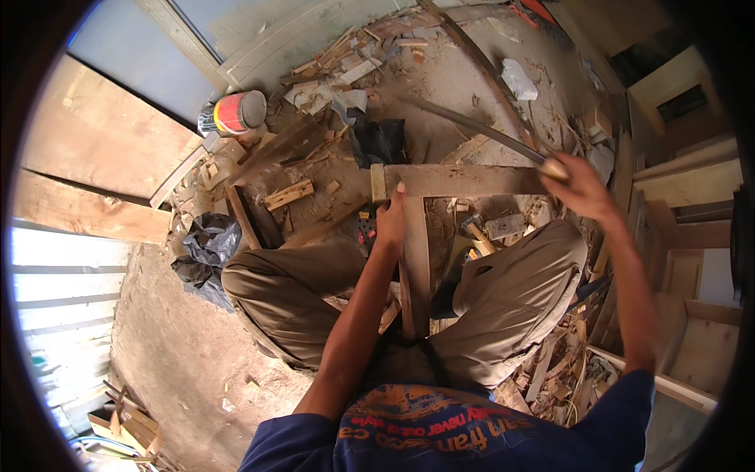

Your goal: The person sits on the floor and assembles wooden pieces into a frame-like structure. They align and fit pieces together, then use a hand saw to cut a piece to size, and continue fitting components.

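Between the person's bent knees, a T-shaped wooden frame (440,182) lies over the dirt floor, its crosspiece running left to right and its stem pointing back toward the body. On the stem just below the joint, the left hand (390,222) presses down, fingers curled over the wood's edge. Off to the right, the right hand (578,185) is clenched around the pale handle of a long, dark blade (472,126), which slants up and left above the crosspiece. Farther left, a cylindrical can (236,113) with a red and yellow label lies on its side among wood scraps (289,193). Near the left knee sits a crumpled black plastic bag (206,248).
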`<action>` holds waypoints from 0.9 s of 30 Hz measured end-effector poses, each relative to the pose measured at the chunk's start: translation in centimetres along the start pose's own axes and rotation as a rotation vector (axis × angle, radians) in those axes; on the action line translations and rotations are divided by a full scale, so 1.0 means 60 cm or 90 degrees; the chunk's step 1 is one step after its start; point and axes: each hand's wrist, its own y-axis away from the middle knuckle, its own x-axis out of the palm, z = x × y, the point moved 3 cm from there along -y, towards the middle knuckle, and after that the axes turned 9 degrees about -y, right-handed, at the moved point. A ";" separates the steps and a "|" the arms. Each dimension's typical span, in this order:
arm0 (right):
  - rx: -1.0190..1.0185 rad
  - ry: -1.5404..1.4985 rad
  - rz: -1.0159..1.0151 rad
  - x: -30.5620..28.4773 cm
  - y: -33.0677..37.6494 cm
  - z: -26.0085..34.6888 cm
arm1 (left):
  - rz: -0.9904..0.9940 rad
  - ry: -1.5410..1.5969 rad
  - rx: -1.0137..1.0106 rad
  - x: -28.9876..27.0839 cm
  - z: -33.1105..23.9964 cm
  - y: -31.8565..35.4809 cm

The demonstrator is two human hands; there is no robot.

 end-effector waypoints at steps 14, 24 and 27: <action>0.122 0.271 0.073 0.059 0.141 -0.032 | 0.111 0.030 -0.010 0.005 -0.084 0.080; 0.057 0.343 0.080 0.071 0.094 0.014 | 0.127 0.035 -0.012 0.009 -0.083 0.076; 0.024 0.357 0.077 0.070 0.085 0.030 | 0.133 0.028 -0.008 0.005 -0.081 0.077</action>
